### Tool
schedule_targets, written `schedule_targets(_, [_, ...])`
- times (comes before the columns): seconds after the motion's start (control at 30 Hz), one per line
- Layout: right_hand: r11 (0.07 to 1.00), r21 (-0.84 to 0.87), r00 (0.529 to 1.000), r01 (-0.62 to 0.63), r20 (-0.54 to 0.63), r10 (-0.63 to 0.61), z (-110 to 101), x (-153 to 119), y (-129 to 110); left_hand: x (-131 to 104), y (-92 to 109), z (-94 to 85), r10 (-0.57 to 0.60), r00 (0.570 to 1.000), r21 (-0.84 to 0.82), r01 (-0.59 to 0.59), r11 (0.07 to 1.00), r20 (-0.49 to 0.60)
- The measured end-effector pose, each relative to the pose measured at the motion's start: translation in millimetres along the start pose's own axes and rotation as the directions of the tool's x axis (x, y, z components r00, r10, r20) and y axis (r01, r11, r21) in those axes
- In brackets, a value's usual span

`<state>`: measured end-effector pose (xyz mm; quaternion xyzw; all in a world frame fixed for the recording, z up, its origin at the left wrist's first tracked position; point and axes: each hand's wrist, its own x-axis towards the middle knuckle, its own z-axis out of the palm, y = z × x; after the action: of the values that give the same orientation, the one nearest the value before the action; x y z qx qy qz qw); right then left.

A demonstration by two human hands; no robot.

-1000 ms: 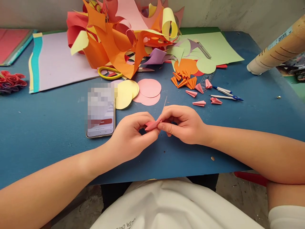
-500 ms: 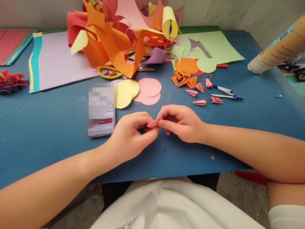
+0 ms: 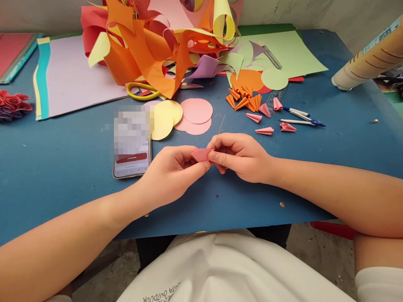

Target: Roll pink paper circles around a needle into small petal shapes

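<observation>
Between my two hands is a small folded pink paper piece (image 3: 201,154), above the blue table near its front. My left hand (image 3: 171,170) pinches it from the left with thumb and fingers. The fingers of my right hand (image 3: 241,157) close on its right end. A thin wire-like stick (image 3: 219,131) rises from the right fingertips; its lower end is hidden there. Pink discs (image 3: 197,111) and yellow discs (image 3: 163,120) lie just beyond my hands. Orange paper cones (image 3: 244,99) are heaped farther back, with pink cones (image 3: 264,131) in front and to the right.
A phone (image 3: 132,161) lies left of my hands. Behind are yellow-handled scissors (image 3: 141,91), a pile of paper scraps (image 3: 151,50) and green sheets (image 3: 292,54). A compass (image 3: 302,121) lies at the right, a glue-like bottle (image 3: 362,58) farther back. Paper flowers (image 3: 14,105) sit far left.
The pink piece is turned so that more of its flat side shows between my fingers. Both hands keep their pinch. The whole view has shifted slightly.
</observation>
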<state>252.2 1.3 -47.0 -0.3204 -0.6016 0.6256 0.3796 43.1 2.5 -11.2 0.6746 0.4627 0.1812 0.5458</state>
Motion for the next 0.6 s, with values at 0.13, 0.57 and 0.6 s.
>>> schedule_targets(0.13, [1.0,-0.001,1.0,-0.001,0.007,0.001,-0.2,0.3,0.0,0.1,0.6,-0.2,0.011,1.0,0.014,-0.011,1.0,-0.001])
schedule_targets(0.57, [0.994,-0.105,0.999,0.012,-0.051,-0.017,0.7,-1.0,1.4,0.9,-0.6,4.1,0.038,0.998,-0.019,-0.039,0.999,-0.05])
schedule_targets(0.6, [0.993,-0.116,0.998,0.013,-0.057,-0.02,0.8,-0.7,1.5,0.7,-0.5,5.1,0.058,0.994,0.021,-0.057,0.998,-0.09])
